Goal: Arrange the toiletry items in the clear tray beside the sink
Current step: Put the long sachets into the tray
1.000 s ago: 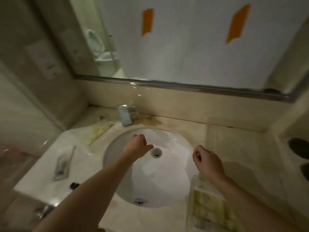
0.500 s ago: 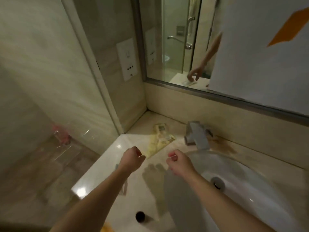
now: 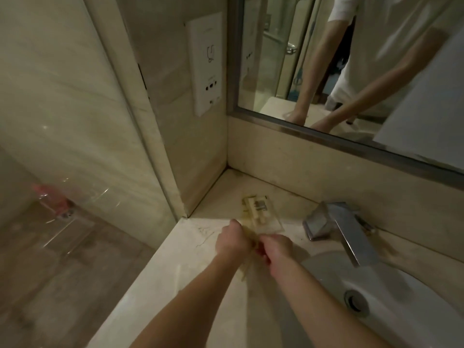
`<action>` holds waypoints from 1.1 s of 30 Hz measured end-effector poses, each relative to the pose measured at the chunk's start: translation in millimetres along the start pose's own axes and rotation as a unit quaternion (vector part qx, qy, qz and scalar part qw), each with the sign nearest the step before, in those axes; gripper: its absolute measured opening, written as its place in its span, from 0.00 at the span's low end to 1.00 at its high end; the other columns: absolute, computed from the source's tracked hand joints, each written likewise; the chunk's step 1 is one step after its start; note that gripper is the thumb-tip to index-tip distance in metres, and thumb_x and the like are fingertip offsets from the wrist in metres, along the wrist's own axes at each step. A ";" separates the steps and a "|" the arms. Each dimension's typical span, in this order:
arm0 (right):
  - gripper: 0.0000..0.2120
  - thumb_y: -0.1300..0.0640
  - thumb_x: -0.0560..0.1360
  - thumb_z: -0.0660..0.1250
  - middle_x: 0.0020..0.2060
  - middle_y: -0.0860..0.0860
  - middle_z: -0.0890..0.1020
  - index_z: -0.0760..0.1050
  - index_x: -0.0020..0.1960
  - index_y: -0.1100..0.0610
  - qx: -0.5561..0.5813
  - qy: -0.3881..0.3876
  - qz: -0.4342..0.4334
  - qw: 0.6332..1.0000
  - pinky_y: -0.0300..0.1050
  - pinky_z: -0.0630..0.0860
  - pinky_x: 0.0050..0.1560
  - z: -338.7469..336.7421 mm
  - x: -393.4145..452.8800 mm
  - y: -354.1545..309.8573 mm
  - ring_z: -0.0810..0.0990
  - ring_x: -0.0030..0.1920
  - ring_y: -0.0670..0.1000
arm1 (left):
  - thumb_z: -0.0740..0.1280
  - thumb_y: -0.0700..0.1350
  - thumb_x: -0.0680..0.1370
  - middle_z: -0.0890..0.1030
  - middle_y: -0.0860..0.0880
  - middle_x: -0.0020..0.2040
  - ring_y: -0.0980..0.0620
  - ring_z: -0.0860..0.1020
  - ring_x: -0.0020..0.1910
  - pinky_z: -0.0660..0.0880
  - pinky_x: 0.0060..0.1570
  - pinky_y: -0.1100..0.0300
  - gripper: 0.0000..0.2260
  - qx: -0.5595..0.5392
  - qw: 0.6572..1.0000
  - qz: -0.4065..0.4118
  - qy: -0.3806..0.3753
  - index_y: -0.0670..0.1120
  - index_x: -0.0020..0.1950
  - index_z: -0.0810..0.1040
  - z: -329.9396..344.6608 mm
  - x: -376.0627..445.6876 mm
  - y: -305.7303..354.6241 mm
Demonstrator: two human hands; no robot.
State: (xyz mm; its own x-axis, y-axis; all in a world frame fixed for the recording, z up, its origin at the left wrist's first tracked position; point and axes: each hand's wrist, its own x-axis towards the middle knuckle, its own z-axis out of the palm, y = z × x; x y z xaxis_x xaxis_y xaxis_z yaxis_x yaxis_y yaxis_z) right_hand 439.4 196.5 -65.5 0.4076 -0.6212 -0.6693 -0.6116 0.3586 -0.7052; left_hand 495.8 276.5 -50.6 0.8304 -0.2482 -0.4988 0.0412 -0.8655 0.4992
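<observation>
Yellowish toiletry packets in clear wrap (image 3: pixel 262 217) lie on the marble counter (image 3: pixel 180 280) in the back left corner, left of the faucet. My left hand (image 3: pixel 233 241) and my right hand (image 3: pixel 276 249) meet at the near end of these packets, both with fingers curled. A thin yellowish packet (image 3: pixel 244 270) runs down between the two hands and both seem to pinch it. The clear tray is out of view.
A chrome faucet (image 3: pixel 344 232) stands right of the hands, over the white sink (image 3: pixel 391 310) with its drain (image 3: pixel 355 301). A wall with a socket panel (image 3: pixel 206 64) and the mirror (image 3: pixel 351 59) close off the corner. The counter drops off to the floor at left.
The view has swung left from the sink to the counter corner. Both hands moved forward and together onto the yellowish packets and closed there.
</observation>
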 end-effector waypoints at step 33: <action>0.04 0.67 0.75 0.64 0.32 0.55 0.80 0.74 0.47 0.59 0.157 -0.212 -0.135 0.955 0.37 0.70 0.23 -227.4 -148.1 -8.2 0.77 0.26 0.48 | 0.67 0.33 0.73 0.82 0.43 0.49 0.46 0.81 0.47 0.80 0.44 0.55 0.12 -0.197 0.910 0.144 -0.336 0.42 0.56 0.78 -57.3 -168.9 79.6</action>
State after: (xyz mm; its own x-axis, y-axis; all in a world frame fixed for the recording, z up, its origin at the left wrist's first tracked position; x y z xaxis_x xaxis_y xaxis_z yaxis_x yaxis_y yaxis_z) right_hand 229.8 127.1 92.6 0.8004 -0.4069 -0.4402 -0.2383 0.4578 -0.8565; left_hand 390.6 274.4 113.9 0.3166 -0.7647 -0.5613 0.1821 -0.5317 0.8271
